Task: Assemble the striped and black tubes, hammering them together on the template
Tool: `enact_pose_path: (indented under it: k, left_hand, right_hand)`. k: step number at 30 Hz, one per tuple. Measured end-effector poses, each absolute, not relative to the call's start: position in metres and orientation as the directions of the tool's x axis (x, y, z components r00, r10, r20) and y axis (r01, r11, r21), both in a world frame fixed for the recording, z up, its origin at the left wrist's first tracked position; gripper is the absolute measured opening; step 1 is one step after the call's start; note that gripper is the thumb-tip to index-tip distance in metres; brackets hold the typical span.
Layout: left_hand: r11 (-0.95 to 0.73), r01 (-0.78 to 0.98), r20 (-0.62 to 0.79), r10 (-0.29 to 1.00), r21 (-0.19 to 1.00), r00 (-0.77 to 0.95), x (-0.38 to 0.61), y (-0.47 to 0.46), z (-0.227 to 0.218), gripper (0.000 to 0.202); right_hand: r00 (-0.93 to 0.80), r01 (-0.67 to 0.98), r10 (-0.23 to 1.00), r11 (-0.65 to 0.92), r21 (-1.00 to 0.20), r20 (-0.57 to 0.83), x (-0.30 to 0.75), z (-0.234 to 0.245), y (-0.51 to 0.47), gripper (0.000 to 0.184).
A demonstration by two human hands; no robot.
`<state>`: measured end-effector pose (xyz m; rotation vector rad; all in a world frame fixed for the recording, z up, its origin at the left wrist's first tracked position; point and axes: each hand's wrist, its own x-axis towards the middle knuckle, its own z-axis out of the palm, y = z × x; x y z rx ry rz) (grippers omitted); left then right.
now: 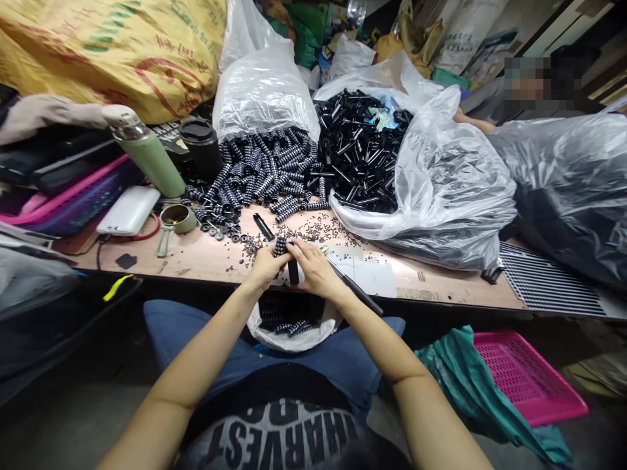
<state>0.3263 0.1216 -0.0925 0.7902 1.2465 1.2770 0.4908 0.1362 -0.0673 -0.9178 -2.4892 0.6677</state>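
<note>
Over the front edge of the table, my left hand (268,266) is closed around a short black cylinder with rows of white dots (280,246). My right hand (314,269) meets it from the other side, its fingers closed at a black flat-sided piece (293,273) that points down between the hands. The fingers partly hide where the two parts meet. Just beyond lies a loose black tube (263,226), among many tiny dark bits (313,228). Beside my right wrist rests a black pen-like tool (360,292). Below, an open white bag (289,341) holds several dotted cylinders.
A heap of dotted cylinders (267,166) spills from a plastic bag. Right of it, another bag holds black parts (362,150). At left stand a green bottle (154,156), a black cup (200,143), a small pot (179,219) and a white power bank (128,211). Another person sits at far right.
</note>
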Motion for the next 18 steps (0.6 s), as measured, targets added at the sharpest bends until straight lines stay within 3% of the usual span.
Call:
enact_pose_path:
  k: [2,5,11,14,18]
  left_hand:
    - [0.143,-0.306,-0.188,0.975,0.941,-0.121,0.327,0.12,-0.09,0.043]
    - [0.107,-0.468,-0.143,0.989,0.877,-0.043,0.329,0.119,-0.085,0.052]
    - [0.131,-0.64,-0.196,0.98,0.757,-0.032,0.341,0.115,-0.071,0.038]
    - [0.165,-0.648,-0.238,0.971,0.744,-0.026,0.346,0.113,-0.065,0.043]
    - [0.145,-0.562,-0.248,0.962,0.814,-0.111,0.349,0.111,-0.063,0.051]
  right_hand:
    - [-0.693,0.499,0.685,0.681,-0.536,0.225,0.494,-0.064,0.14,0.107]
    - [-0.628,0.451,0.721,0.644,-0.618,0.293,0.496,-0.063,0.141,0.123]
    - [-0.616,0.26,0.622,0.74,-0.621,0.483,0.484,-0.066,0.135,0.121]
    - [-0.608,0.241,0.604,0.759,-0.605,0.515,0.48,-0.069,0.136,0.116]
    - [-0.646,0.29,0.621,0.739,-0.608,0.445,0.482,-0.069,0.136,0.113]
